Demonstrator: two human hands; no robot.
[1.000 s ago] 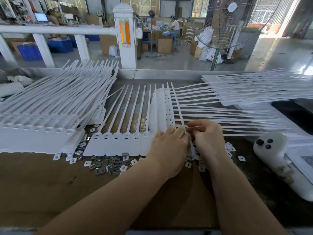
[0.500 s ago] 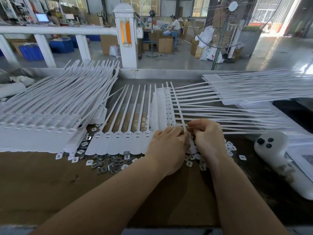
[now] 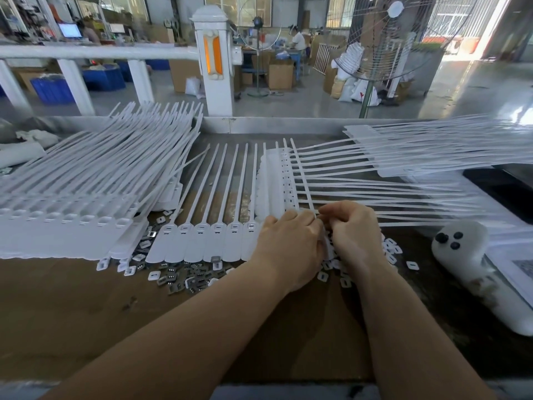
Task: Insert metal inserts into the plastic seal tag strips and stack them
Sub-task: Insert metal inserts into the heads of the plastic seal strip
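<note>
A joined row of white seal tag strips (image 3: 202,243) lies flat on the brown bench, tails pointing away from me. My left hand (image 3: 288,246) lies over the row's right end with fingers curled down onto the tag heads. My right hand (image 3: 353,235) is beside it, fingertips pinched together at the last tag's head; what they pinch is hidden. Loose metal inserts (image 3: 178,277) and small white caps (image 3: 390,251) lie scattered along the row's near edge. A tall stack of strips (image 3: 66,226) stands at the left.
Another strip row (image 3: 277,180) lies crosswise behind my hands, tails running right. More strips (image 3: 432,148) are heaped at the back right. A white handheld device (image 3: 473,255) with black buttons lies at the right. A metal ledge (image 3: 274,127) bounds the bench's far side.
Both hands stay on the row's right end; they have shifted only slightly, and the right fingertips still work at the last tag head.
</note>
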